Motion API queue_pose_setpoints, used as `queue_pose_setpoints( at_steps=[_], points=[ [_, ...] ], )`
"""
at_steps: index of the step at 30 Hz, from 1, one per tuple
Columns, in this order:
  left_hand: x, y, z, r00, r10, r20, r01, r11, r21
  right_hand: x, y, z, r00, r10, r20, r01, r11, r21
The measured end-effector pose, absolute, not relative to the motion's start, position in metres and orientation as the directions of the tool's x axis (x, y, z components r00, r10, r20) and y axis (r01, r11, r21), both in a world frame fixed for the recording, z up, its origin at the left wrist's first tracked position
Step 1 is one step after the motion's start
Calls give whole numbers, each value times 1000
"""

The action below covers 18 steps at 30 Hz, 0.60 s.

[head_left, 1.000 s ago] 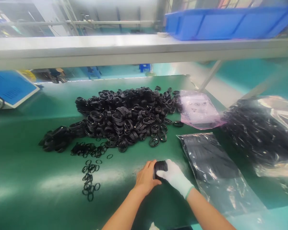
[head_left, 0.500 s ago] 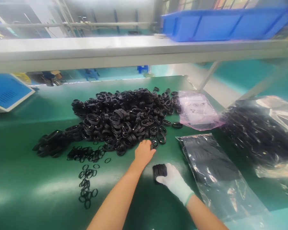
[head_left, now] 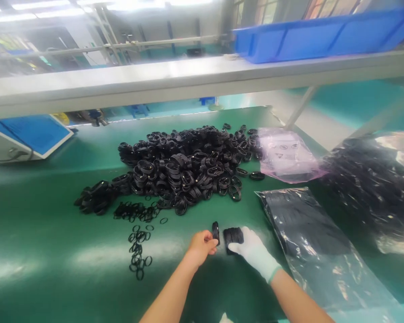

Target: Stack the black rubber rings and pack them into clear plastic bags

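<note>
Faintly, symbols [head_left: 283, 147] mark the pinkish bag [head_left: 287, 161] beyond held coils [head_left: 232, 237].

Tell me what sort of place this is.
Probably a factory workshop, seen from a workbench: a large heap of black coils covers part of a green tabletop, a filled clear plastic bag lies nearby, and a blue bin sits on the shelf above.

You are at a packing bench in what looks like a factory workshop: the green-topped workbench [head_left: 70, 287] before you bears a heap of coiled black cables [head_left: 188, 168] and a filled clear plastic bag [head_left: 306, 229], a raised shelf [head_left: 138, 80] holds a blue plastic bin [head_left: 323, 36], and fluorescent tubes [head_left: 136, 5] glow beyond.
</note>
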State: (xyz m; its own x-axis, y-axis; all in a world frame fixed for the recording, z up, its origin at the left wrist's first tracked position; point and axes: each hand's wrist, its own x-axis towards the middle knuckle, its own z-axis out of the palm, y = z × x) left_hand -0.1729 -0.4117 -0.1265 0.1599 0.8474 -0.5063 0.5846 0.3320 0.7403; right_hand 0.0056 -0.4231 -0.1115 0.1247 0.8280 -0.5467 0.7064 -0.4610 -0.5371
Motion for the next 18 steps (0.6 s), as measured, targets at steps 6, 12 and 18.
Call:
queue_pose_setpoints(
  at_steps=[6,12,18],
  points=[
    [-153,-438,-145,189,831,-523,419,414,808,8,-426,-116,111,853,-511,725,-421,-545],
    [-151,-438,-146,214,843,-494,396,388,833,4,-425,-115,107,861,-497,750,-398,-529],
    [-149,-435,-143,227,802,-552,351,462,815,-4,-427,-119,198,845,-497,758,-453,-469]
  ],
)
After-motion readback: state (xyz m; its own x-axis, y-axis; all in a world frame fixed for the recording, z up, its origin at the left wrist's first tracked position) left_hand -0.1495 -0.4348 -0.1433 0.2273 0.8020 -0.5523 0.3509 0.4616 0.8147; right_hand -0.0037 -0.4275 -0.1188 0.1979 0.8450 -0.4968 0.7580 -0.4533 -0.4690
